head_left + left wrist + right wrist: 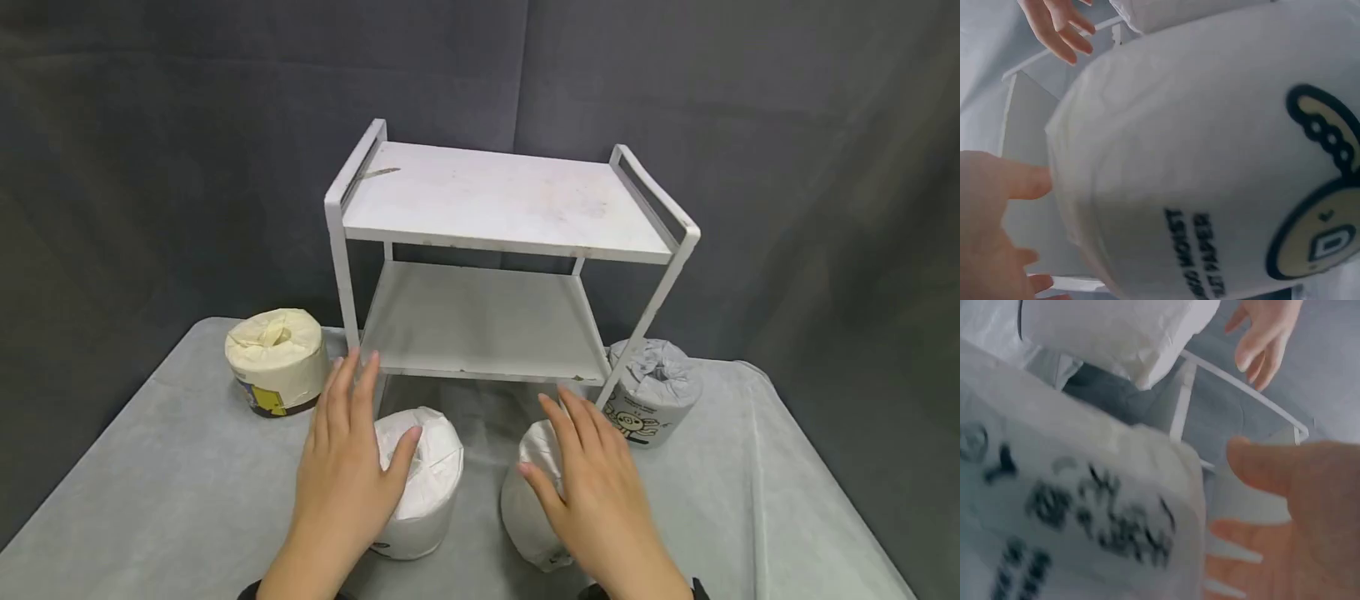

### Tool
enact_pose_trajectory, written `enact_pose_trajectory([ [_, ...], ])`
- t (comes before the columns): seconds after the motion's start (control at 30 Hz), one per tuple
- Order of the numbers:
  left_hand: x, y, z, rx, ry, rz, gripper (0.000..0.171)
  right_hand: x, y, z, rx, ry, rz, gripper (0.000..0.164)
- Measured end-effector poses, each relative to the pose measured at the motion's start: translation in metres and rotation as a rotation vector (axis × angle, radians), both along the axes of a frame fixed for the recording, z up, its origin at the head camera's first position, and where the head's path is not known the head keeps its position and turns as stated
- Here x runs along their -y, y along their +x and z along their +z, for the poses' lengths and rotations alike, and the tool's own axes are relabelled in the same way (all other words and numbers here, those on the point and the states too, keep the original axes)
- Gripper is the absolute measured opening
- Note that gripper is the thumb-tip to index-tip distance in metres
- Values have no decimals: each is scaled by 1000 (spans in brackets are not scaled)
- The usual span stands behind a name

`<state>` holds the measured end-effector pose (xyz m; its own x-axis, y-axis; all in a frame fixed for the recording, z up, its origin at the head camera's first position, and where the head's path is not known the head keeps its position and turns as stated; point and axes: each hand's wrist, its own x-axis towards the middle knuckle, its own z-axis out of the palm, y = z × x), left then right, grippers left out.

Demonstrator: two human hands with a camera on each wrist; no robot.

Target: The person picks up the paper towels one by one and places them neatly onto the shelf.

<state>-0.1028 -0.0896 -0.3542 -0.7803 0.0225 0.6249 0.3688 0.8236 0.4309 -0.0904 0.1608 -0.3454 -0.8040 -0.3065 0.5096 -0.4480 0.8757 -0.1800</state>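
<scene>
Two white paper-wrapped toilet rolls stand near the front, the left roll [437, 479] upright and the right roll [525, 510] leaning a little. My left hand [341, 475] is over the left side of the left roll, with its fingers extended and thumb apart. Over the right roll's right side is my right hand [600, 492], its fingers also straight and spread. Print reading "moist toilet paper" and a cartoon face show on the wrapped roll [1147, 137] in the left wrist view. Blurred print marks the roll [1085, 506] in the right wrist view. Neither hand is curled round its roll.
Behind the rolls stands a white two-tier shelf [495, 200] with side rails. A cream-wrapped roll [281, 362] is at its left, and a grey-wrapped roll [656, 392] with a cartoon is by its right leg. Grey cloth [150, 467] covers the table, with a dark curtain [225, 167] behind.
</scene>
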Motion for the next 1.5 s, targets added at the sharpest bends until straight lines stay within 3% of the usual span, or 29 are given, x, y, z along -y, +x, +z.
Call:
enact_pose_trajectory([
  [0.17, 7, -5, 0, 82, 117, 28, 92, -12, 2, 6, 54, 71, 58, 69],
  [0.43, 24, -19, -2, 318, 260, -13, 79, -25, 4, 10, 77, 81, 121, 54],
  [0.87, 52, -49, -8, 602, 375, -264, 79, -41, 8, 19, 93, 65, 162, 57],
  [1.0, 61, -59, -10, 628, 395, -354, 73, -46, 7, 19, 115, 62, 207, 56],
  [1.2, 69, -70, -13, 606, 395, -458, 61, -49, 6, 18, 189, 77, 253, 55],
  [1.33, 69, -75, -11, 585, 392, -500, 57, -51, 7, 16, 229, 82, 233, 55],
  [1.5, 68, -78, -12, 590, 371, -495, 52, -55, 5, 14, 255, 91, 205, 59],
])
